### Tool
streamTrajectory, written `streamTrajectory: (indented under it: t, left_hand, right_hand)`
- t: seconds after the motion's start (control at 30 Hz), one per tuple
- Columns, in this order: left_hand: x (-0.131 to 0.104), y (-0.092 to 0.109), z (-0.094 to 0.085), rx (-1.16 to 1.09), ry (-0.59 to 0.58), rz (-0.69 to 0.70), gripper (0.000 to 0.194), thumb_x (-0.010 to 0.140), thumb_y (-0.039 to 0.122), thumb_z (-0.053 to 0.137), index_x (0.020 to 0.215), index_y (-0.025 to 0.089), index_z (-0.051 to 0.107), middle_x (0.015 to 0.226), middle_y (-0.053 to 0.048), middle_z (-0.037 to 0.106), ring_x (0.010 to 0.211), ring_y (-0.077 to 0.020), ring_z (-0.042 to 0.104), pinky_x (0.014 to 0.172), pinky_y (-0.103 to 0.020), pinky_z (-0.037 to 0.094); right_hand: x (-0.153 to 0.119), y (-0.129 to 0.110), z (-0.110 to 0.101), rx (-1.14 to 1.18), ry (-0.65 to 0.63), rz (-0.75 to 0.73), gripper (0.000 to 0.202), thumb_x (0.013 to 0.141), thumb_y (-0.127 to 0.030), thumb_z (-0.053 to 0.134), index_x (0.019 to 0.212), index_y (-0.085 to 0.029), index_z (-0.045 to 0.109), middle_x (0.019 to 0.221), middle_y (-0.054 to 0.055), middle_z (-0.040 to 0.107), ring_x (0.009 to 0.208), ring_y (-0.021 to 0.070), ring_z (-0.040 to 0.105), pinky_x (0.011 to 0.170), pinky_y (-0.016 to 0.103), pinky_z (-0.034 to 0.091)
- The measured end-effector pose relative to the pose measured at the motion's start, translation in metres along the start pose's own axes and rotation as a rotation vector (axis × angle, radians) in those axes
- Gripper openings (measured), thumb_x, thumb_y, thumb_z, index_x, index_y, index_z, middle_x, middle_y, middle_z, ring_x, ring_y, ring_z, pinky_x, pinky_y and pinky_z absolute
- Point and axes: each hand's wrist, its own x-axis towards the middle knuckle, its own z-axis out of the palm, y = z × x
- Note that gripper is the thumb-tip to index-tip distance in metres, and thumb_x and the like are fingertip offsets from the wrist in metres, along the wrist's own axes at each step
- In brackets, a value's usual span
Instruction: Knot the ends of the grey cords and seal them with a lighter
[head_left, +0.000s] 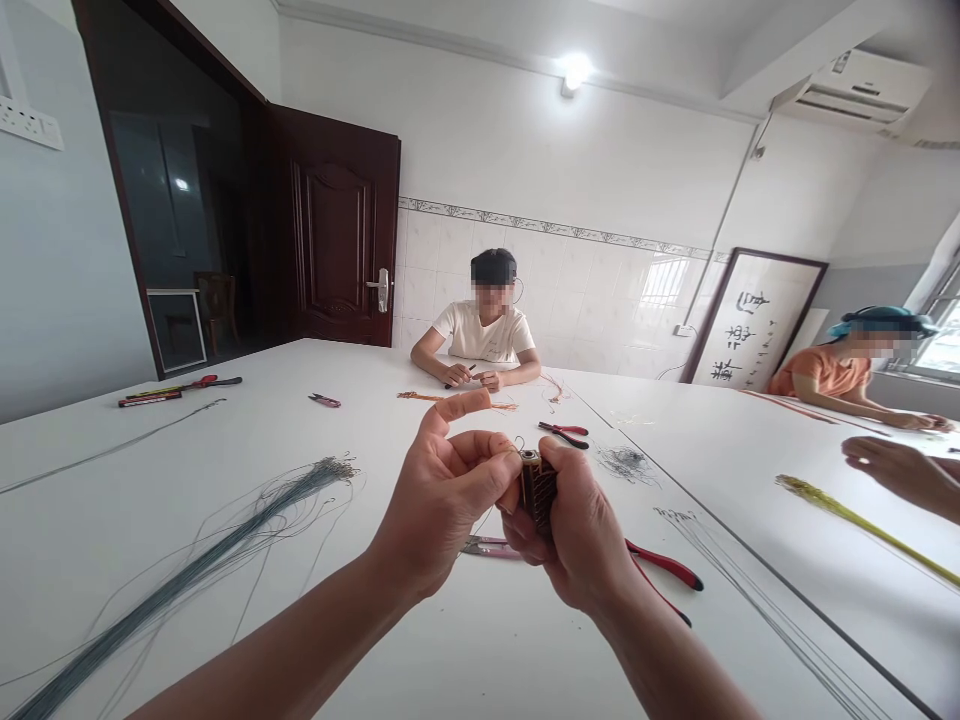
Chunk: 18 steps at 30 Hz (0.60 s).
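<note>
My right hand (581,525) is wrapped round a small dark block (541,492) with a patterned side and a light metallic top. Beside it, my left hand (454,490) pinches a thin wire (519,443) between thumb and forefinger, at the block's top left edge. The wire curls into a small loop above the fingertips. Under my hands lie red-handled pliers (667,565), partly hidden by my right hand, and pink-handled snips (491,546), partly covered by my fingers. A long bundle of grey-green wires (247,535) lies to the left.
On the white table (375,640) are more pliers (566,433), a wire tangle (628,462), loose wires (757,600), small snips (325,400) and a yellow-green bundle (855,515). One person (487,330) sits opposite, another (832,370) at the right. Another person's hand (896,470) reaches in there.
</note>
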Motion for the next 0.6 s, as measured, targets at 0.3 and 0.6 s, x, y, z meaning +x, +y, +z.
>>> streamTrajectory:
  t: [0.3, 0.6]
  left_hand:
    - [-0.0011, 0.0003, -0.0014, 0.011, -0.002, -0.006, 0.042, 0.08, 0.009, 0.058, 0.113, 0.024, 0.037, 0.065, 0.008, 0.054, 0.053, -0.0095, 0.052, 0.053, -0.027, 0.047]
    - [-0.0016, 0.0037, -0.0001, -0.027, 0.068, -0.031, 0.044, 0.079, 0.012, 0.063, 0.114, 0.024, 0.04, 0.068, 0.007, 0.057, 0.055, -0.0073, 0.05, 0.056, -0.023, 0.046]
  right_hand:
    - [0.0015, 0.0019, -0.0007, -0.002, 0.01, 0.003, 0.044, 0.08, -0.043, 0.036, 0.046, -0.017, 0.046, 0.04, -0.003, 0.038, 0.036, 0.0074, 0.027, 0.038, 0.021, 0.02]
    - [0.0001, -0.0017, -0.0053, -0.063, 0.011, -0.072, 0.052, 0.084, -0.052, 0.034, 0.052, -0.016, 0.053, 0.041, -0.002, 0.041, 0.04, 0.0082, 0.032, 0.04, 0.02, 0.025]
